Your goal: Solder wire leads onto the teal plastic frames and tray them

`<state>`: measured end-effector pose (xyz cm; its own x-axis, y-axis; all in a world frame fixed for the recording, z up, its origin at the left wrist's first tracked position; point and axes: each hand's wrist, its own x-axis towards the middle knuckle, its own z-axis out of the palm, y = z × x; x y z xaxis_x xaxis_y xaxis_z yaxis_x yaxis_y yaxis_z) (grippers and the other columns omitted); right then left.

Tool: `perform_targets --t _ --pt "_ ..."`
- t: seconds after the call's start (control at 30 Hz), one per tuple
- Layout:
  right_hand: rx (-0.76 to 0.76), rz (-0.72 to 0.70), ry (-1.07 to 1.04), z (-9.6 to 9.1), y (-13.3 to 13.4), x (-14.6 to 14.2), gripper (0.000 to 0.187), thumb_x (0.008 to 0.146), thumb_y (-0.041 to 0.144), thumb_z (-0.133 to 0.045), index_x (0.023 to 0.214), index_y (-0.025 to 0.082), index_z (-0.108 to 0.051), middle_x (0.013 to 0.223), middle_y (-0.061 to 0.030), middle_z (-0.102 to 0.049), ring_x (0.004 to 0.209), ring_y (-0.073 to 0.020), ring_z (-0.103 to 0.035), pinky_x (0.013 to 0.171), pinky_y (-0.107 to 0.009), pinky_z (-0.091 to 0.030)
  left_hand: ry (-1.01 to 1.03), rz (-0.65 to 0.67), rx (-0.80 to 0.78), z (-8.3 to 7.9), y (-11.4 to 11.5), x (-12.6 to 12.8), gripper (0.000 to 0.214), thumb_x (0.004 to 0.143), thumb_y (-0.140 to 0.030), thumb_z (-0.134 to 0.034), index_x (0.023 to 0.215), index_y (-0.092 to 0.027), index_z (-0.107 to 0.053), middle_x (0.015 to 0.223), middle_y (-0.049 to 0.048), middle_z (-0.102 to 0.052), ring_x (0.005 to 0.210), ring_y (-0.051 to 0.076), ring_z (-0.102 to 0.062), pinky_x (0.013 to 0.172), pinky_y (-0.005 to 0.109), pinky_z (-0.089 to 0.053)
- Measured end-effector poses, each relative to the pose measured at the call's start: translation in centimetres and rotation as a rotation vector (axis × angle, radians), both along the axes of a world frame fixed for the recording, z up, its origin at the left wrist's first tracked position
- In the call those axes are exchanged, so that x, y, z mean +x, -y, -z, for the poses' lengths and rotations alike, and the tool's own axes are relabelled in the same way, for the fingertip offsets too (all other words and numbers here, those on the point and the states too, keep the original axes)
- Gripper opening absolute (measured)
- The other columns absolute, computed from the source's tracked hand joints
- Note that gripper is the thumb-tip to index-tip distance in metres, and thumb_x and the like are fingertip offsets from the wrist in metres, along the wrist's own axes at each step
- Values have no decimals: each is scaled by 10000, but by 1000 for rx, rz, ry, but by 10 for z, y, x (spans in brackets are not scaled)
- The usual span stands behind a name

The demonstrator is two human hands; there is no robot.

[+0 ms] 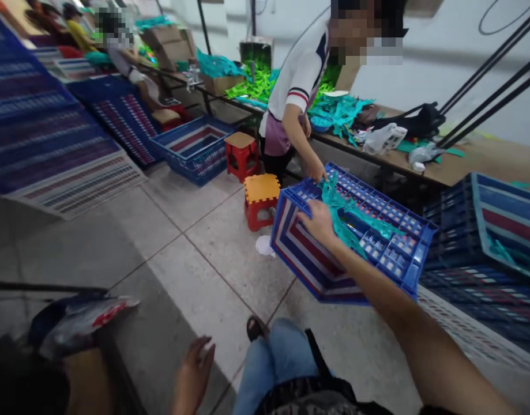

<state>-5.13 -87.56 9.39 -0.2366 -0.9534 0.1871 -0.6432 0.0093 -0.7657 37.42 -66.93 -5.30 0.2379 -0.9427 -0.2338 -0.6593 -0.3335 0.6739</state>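
My right hand (320, 223) reaches over the upturned blue crate (381, 202), fingers apart, close beside teal rubbery-looking pieces (349, 210) lying on the crate's slatted bottom. I cannot tell whether it touches them. Striped red, white and blue lining shows along the crate's side. Low at the bottom of the view, my left hand (193, 372) hangs over the floor with fingers loosely bent and nothing visible in it. Across the crate, a co-worker's hand (317, 170) is at the far end of the teal pieces.
A co-worker in a white shirt (301, 75) leans over the crate. Red stools (261, 202) stand to the left of it. Stacked blue crates (476, 230) are at right. A workbench (485, 141) bears teal and green pieces. A plastic bag (85, 323) lies at lower left.
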Motion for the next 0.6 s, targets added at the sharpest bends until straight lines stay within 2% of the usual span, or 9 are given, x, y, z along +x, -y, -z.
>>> perform_targets --t 0.1,0.17,0.27,0.33,0.4,0.47,0.5,0.57,0.6 --pt "-27 383 111 17 61 -84 487 687 472 -777 1008 144 -611 1414 -219 -460 1421 -267 -261 1131 -425 -274 -30 80 -58 -16 126 -13 390 663 -561 -558 861 -250 -687 1018 108 -723 959 314 -687 758 413 -598" --pt "17 504 157 30 89 -123 530 544 515 -838 872 170 -604 1307 -227 -551 1381 -274 -346 1108 -418 -291 -53 123 -31 -23 195 -33 406 658 -555 -567 865 -228 -690 1008 110 -721 1004 311 -668 781 402 -589" --pt "119 612 198 52 121 -151 557 451 538 -862 790 185 -597 1112 -214 -654 1290 -322 -466 1106 -484 -277 -145 113 170 -21 273 -66 386 625 -502 -631 851 -195 -694 1010 107 -722 1045 307 -649 856 400 -563" --pt "240 625 164 65 135 -160 599 459 521 -860 884 164 -635 1075 -224 -667 1265 -373 -490 1099 -536 -268 -212 79 324 -12 315 -85 351 632 -444 -672 851 -170 -692 995 108 -722 1042 293 -649 829 378 -563" --pt "417 573 63 78 142 -167 733 486 465 -848 1099 124 -633 1097 -243 -663 1221 -427 -524 1064 -579 -302 -248 33 435 2 357 -100 310 676 -385 -698 876 -148 -689 960 104 -722 1004 274 -660 754 343 -565" --pt "554 494 -20 92 143 -176 902 533 380 -804 1322 55 -515 1134 -278 -645 1145 -468 -572 991 -598 -380 -270 -36 502 20 404 -111 263 743 -327 -701 915 -129 -682 951 106 -712 979 256 -661 720 326 -559" --pt "648 441 -148 99 142 -181 954 605 400 -733 1418 27 -403 1153 -279 -637 1124 -455 -593 953 -573 -429 -286 -78 525 30 430 -115 243 783 -302 -691 943 -120 -673 971 109 -703 980 246 -657 734 331 -558" --pt "724 360 -357 113 136 -193 980 703 459 -610 1477 -32 -262 1182 -285 -621 1103 -421 -618 901 -507 -493 -330 -157 542 54 486 -122 244 865 -291 -652 1033 -114 -648 1059 108 -672 997 224 -642 798 364 -559" --pt "709 327 -425 120 132 -199 971 728 500 -567 1465 -56 -264 1162 -283 -629 1068 -402 -639 870 -473 -517 -358 -190 535 67 514 -126 266 896 -304 -630 1089 -120 -630 1116 106 -650 1015 218 -632 837 389 -555"
